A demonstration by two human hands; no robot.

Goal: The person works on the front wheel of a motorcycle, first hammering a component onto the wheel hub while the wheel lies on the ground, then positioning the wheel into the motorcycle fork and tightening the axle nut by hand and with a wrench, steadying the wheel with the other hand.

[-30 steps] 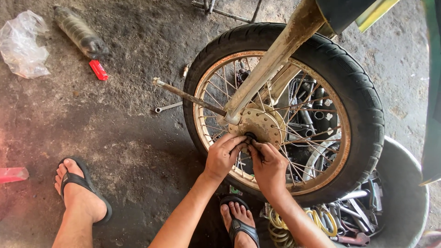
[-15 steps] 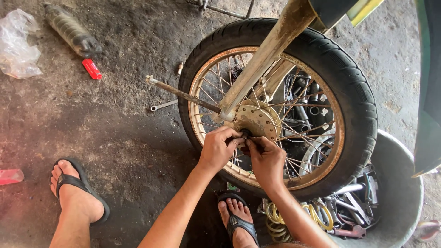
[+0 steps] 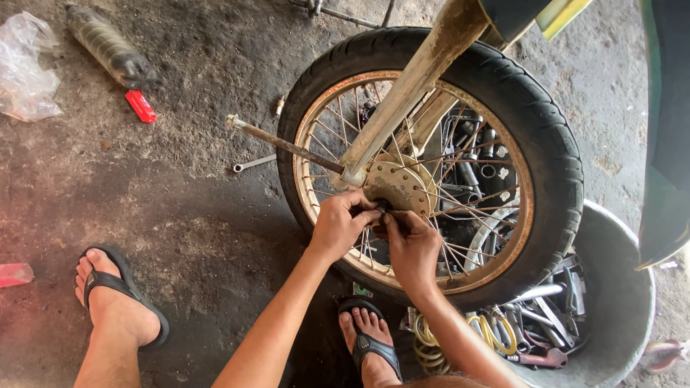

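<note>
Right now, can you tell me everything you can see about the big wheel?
The wheel stands upright on the dirty concrete floor. It has a black rubber tyre, a rusty orange-brown metal rim and thin crossing wire spokes. At its middle sits a dull, perforated metal hub disc. A mud-caked fork leg slants down to the hub, and a long axle rod sticks out sideways. The left hand and right hand both grip at the hub.
</note>
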